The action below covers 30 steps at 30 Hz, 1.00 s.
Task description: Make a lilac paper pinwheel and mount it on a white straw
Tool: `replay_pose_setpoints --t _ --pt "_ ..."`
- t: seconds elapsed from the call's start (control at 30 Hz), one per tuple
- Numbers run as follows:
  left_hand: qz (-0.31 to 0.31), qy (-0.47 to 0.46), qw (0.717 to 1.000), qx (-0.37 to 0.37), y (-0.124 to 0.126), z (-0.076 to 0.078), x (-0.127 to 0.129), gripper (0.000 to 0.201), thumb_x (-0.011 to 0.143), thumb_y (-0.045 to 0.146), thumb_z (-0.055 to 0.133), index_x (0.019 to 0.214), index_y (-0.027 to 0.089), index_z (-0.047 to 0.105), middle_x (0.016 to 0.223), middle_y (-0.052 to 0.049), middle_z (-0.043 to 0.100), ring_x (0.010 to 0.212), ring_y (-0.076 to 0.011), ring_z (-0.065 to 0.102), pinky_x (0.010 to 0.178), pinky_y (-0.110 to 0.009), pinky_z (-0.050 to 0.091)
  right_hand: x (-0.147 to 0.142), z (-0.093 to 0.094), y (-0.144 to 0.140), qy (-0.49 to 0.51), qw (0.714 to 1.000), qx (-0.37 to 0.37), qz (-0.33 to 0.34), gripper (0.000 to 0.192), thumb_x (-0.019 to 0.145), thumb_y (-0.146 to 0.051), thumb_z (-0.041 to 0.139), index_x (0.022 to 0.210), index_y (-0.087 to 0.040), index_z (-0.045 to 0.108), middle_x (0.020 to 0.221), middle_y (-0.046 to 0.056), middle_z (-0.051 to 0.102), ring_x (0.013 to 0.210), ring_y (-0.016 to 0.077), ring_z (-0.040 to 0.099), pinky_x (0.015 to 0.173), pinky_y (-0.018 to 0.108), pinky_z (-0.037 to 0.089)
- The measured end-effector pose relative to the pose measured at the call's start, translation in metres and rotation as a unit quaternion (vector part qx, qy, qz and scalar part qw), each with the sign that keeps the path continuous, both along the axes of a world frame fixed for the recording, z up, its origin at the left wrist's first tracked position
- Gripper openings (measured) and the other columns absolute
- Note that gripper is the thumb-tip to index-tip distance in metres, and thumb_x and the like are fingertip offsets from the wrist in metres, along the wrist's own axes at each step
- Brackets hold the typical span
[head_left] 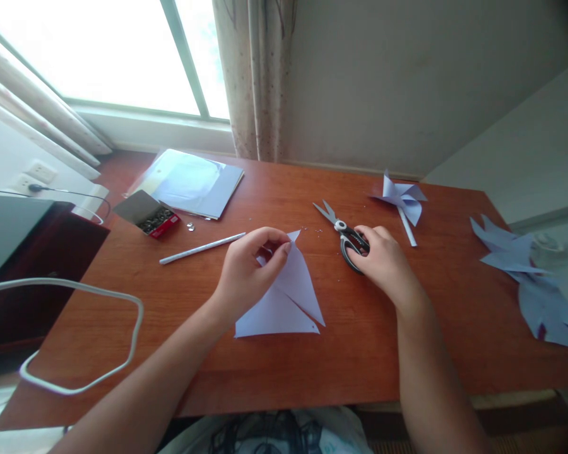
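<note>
**One Pinwheel Done, Another Still Flat**

At a wooden desk (180,302), a person's left hand (246,274) pinches the upper corner of a pale blue folded paper sheet (288,302), lying flat just left of the scissors (343,234). The right hand (383,258) curls its fingers onto the scissors' black handles, blades parted on the desk. A finished pinwheel (401,198) rests to the scissors' right, cut-offs (530,277) farther right; a white stick (201,248), loose fasteners and a small open box (149,214) lie well to their left. By appearances, cutting and pinning remain. No lettering is legible.
</note>
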<state>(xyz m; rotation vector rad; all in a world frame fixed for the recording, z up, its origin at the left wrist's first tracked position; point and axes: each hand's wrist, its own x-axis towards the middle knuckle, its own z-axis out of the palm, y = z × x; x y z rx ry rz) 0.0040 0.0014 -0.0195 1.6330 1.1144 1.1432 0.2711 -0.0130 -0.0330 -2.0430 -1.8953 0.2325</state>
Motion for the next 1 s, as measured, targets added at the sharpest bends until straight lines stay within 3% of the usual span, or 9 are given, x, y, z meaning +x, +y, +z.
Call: replay_pose_setpoints --t 0.3,0.47,0.6,0.73,0.83,1.0 --pt "-0.005 -0.007 1.000 -0.005 -0.001 -0.003 0.000 0.007 0.087 0.025 0.068 0.088 0.018 0.069 0.078 -0.003 0.070 0.067 -0.0140 0.063 0.061 -0.023 0.050 0.006 -0.003 -0.002 -0.064 0.997 -0.034 0.022 0.036 0.083 -0.030 0.063 0.117 -0.017 0.067 0.093 0.012 0.063 0.088 0.0321 0.064 0.083 0.044 0.052" --pt "-0.006 0.013 1.000 0.001 -0.002 0.001 0.003 0.006 0.088 0.023 0.067 0.085 0.017 0.068 0.077 -0.002 0.069 0.065 -0.0123 0.061 0.060 -0.022 0.049 0.004 0.004 -0.004 -0.048 0.998 0.003 0.034 0.043 0.081 -0.029 0.067 0.122 -0.016 0.065 0.107 0.016 0.065 0.101 0.0358 0.063 0.091 0.049 0.051" --pt "-0.013 0.034 0.999 0.008 -0.004 0.001 0.005 0.005 0.088 0.021 0.066 0.085 0.018 0.068 0.077 -0.002 0.069 0.065 -0.0121 0.060 0.059 -0.022 0.048 -0.020 0.023 -0.009 0.096 0.990 0.085 0.064 0.023 0.087 -0.031 0.066 0.107 -0.019 0.068 0.101 0.010 0.067 0.088 0.0263 0.065 0.081 0.041 0.055" --pt "-0.024 0.042 0.999 0.014 -0.007 -0.001 0.007 0.004 0.088 0.019 0.066 0.086 0.017 0.068 0.077 -0.002 0.069 0.066 -0.0121 0.061 0.061 -0.022 0.049 -0.054 0.035 -0.019 0.295 0.937 0.044 0.179 0.012 0.092 -0.032 0.065 0.099 -0.023 0.067 0.093 0.004 0.069 0.082 0.0184 0.065 0.073 0.031 0.055" --pt "-0.034 0.041 0.998 0.014 -0.008 -0.002 0.008 0.004 0.088 0.019 0.065 0.086 0.016 0.067 0.077 -0.002 0.069 0.066 -0.0120 0.061 0.061 -0.022 0.049 -0.071 0.033 -0.024 0.317 0.924 0.042 0.209 0.010 0.089 -0.025 0.068 0.099 -0.022 0.067 0.091 0.003 0.069 0.080 0.0165 0.064 0.071 0.029 0.053" --pt "-0.046 0.039 0.998 -0.001 -0.009 -0.003 0.010 0.004 0.088 0.019 0.065 0.087 0.016 0.067 0.078 -0.003 0.068 0.068 -0.0125 0.062 0.062 -0.023 0.049 -0.078 0.023 -0.025 0.334 0.925 0.056 0.173 0.008 0.091 -0.017 0.062 0.090 -0.023 0.067 0.086 0.001 0.071 0.078 0.0164 0.065 0.073 0.030 0.053"
